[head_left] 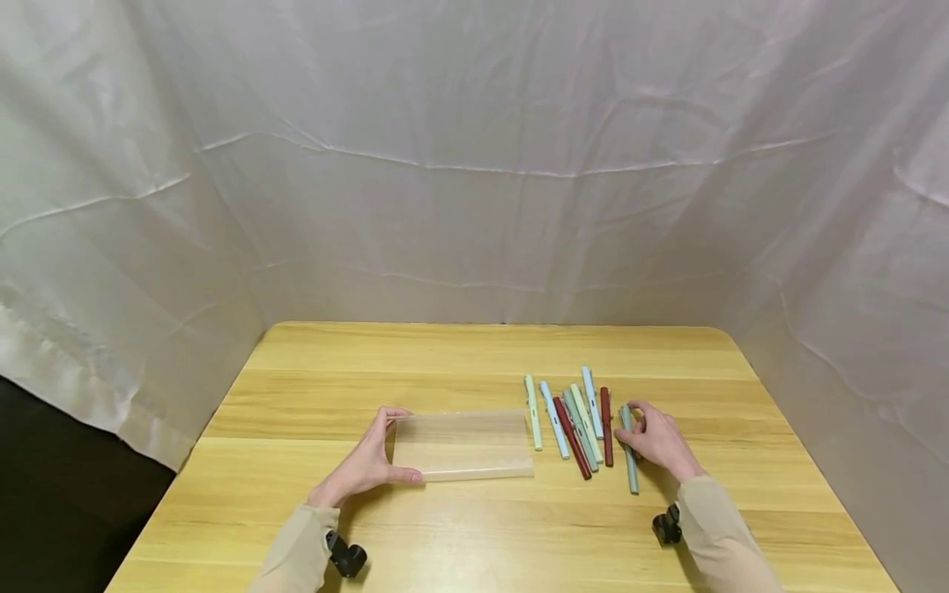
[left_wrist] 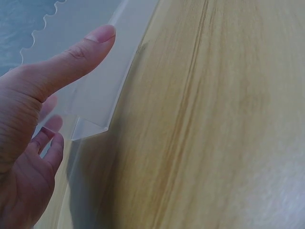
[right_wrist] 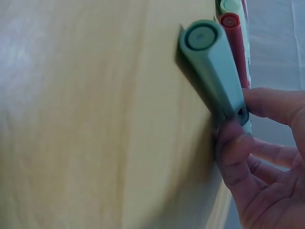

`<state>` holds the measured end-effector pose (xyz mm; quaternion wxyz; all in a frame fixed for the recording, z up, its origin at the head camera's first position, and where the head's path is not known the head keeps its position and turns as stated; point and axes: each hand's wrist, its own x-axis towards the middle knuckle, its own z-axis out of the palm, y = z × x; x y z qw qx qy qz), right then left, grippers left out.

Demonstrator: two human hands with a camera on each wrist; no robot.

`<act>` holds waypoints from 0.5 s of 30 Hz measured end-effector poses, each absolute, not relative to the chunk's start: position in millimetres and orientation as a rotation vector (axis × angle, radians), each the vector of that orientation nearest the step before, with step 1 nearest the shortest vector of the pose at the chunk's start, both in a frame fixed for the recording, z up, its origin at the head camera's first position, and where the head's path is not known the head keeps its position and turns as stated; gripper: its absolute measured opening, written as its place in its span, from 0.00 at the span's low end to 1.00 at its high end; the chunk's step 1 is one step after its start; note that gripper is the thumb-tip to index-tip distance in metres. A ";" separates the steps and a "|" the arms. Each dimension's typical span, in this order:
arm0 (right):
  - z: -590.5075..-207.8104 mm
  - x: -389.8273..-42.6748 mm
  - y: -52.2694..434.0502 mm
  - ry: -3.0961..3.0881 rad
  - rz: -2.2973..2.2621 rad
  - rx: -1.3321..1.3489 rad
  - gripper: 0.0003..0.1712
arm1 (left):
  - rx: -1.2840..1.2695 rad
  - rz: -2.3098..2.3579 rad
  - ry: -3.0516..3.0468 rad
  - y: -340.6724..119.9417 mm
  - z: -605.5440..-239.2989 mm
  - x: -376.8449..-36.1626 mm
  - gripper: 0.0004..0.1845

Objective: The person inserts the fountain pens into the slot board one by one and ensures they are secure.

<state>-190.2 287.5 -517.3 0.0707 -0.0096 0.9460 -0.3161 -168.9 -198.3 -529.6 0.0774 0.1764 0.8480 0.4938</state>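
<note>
My left hand (head_left: 365,463) holds a clear plastic rack (head_left: 463,445) by its left end, thumb along the near edge and fingers round the far side. Seen from the left wrist, the rack (left_wrist: 95,90) has a folded lip and a scalloped edge. On the right, my right hand (head_left: 660,441) pinches a grey-green pen (head_left: 632,469) between thumb and fingers. From the right wrist, this pen (right_wrist: 217,71) points its round end at the camera, with its shadow on the wood beside it.
Between the hands lie several pens: a dark red pen (head_left: 572,438), another dark red pen (head_left: 606,428), a light blue pen (head_left: 554,420) and a pale green pen (head_left: 533,412) among them. The wooden table (head_left: 445,535) is bordered by a hanging pale curtain (head_left: 474,231).
</note>
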 end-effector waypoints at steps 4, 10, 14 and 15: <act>-517.1 -188.4 287.9 2.862 -0.950 -0.036 0.37 | 0.523 1.477 2.539 -199.0 -530.5 -168.8 0.54; -514.9 -181.1 286.4 2.885 -1.070 -0.055 0.36 | 0.522 1.494 2.534 -198.1 -530.3 -168.1 0.54; -515.8 -177.7 282.6 2.918 -1.149 -0.077 0.37 | 0.538 1.485 2.551 -198.4 -531.8 -168.4 0.54; -515.9 -177.1 281.4 2.929 -1.155 -0.081 0.37 | 0.537 1.483 2.557 -198.6 -532.1 -168.3 0.54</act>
